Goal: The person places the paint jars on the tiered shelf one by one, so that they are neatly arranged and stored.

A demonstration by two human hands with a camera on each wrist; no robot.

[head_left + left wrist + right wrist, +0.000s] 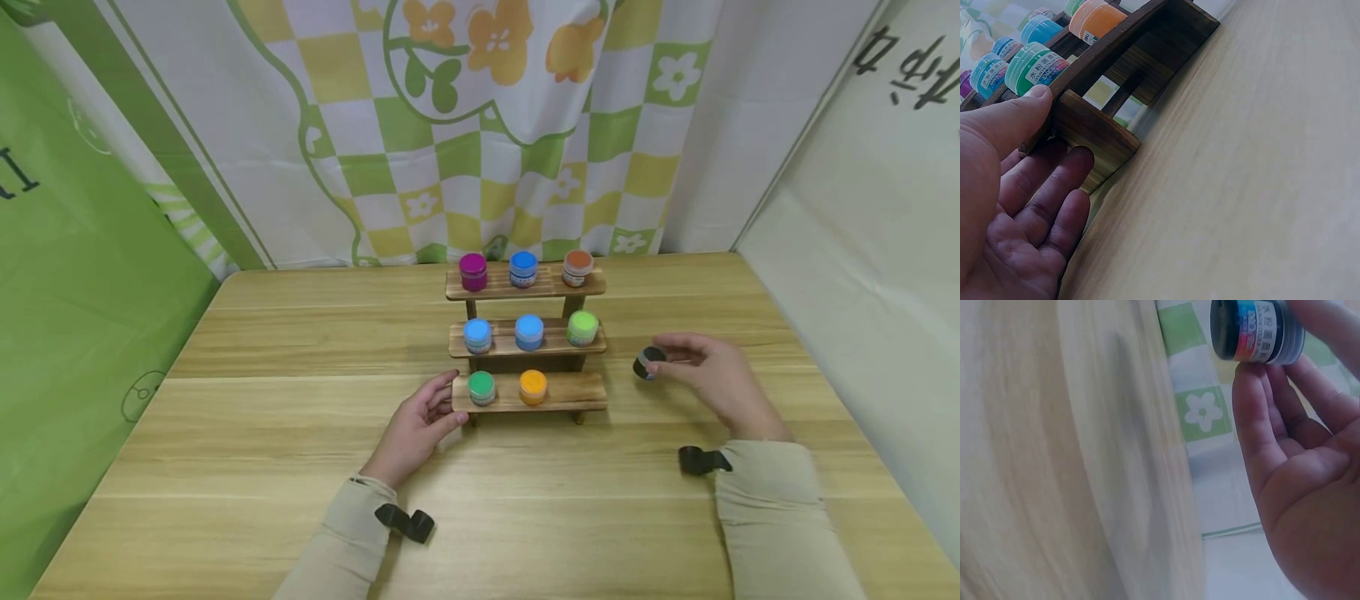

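Observation:
A three-tier wooden stand [570, 392] carries small lidded paint jars on each step. My left hand [414, 429] holds the left end of its lowest step, thumb at the front and index finger at the back. Beside that thumb sit a green jar [1036, 67] and an orange jar [1095, 24]. To the right of the stand, my right hand [716, 379] pinches a black paint jar [649, 363] between thumb and fingers. In the right wrist view this jar [1257, 331] is tipped sideways, held off the table, its printed label showing.
The middle step holds two blue jars [528, 332] and a light green jar [582, 328]. On the top step are purple [473, 272], blue [523, 269] and brown-orange [577, 268] jars. A patterned curtain [480, 167] hangs behind the wooden table [300, 333].

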